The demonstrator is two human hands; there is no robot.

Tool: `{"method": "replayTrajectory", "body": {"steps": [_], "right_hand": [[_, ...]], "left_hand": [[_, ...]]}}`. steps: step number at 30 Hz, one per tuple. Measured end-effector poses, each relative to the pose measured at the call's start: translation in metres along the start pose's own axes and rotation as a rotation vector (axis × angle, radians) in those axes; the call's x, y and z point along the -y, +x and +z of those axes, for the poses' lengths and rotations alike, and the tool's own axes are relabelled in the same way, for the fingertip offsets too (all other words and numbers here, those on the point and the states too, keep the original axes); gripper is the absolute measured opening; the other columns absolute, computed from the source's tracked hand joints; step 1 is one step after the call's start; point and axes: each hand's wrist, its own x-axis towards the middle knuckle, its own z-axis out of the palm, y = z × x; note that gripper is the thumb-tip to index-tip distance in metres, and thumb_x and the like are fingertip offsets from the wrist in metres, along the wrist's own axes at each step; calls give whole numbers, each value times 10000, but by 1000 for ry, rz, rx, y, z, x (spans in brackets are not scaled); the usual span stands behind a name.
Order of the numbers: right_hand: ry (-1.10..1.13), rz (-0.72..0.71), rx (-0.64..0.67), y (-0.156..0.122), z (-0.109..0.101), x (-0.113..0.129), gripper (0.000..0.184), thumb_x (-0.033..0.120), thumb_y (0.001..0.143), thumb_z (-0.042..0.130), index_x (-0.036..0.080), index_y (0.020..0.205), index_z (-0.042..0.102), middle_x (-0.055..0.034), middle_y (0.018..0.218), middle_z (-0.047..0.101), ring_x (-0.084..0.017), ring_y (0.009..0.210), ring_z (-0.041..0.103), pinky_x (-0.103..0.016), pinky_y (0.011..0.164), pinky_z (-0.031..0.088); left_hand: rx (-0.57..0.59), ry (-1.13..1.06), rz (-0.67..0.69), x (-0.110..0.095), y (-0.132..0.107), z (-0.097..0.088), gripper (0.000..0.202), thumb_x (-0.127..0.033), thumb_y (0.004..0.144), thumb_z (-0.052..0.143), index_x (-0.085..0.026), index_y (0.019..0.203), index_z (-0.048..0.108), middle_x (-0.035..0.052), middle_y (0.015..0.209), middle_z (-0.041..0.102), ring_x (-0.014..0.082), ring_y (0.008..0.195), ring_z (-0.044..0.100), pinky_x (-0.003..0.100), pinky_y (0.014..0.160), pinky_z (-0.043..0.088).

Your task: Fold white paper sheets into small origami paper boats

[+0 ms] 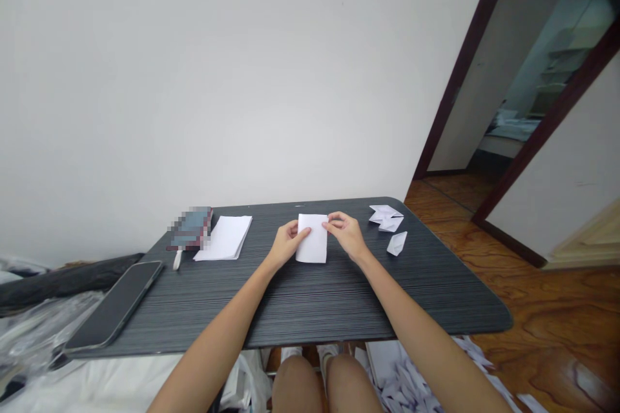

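Folded white sheet (312, 242): plain, upright rectangle, clean edges, lying flat mid-table on the dark striped table (310, 316). My left hand (285, 244) grips its left edge, thumb on top. My right hand (346, 233) pinches the upper right corner. Paper stack (225, 237) lies to the left, small folded paper pieces (386, 217) to the right.

left hand (287, 242): fingers pinched | right hand (347, 233): fingers pinched (thumbs pointing inward) | arms: outstretched, converging
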Motion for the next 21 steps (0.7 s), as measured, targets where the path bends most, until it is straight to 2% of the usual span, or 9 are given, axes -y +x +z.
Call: {"method": "replayTrajectory", "body": {"steps": [5,13,21], "right_hand": [[-13,13,26,-2,-1,5,402,347,584,630,170,931,532,12,579,603,-96,453,504,-241,496,417],[-22,24,37,-2,0,2,298,349,566,645,128,764,612,-12,554,602,-92,428,482,-249,462,418],[2,38,46,-1,-1,2,272,346,559,653,124,715,628,-25,566,616,-101,442,506,-250,466,433]], "left_hand": [[-10,42,-7,0,0,-1,431,-408,682,557,-83,964,550,112,869,637,195,740,592,269,616,463],[-23,101,-2,-1,-1,-3,412,-423,705,521,-89,943,565,88,807,643,176,689,585,230,543,437],[-6,62,17,0,-1,-3,383,-401,711,527,-96,938,570,86,815,645,173,687,589,230,550,435]]}}
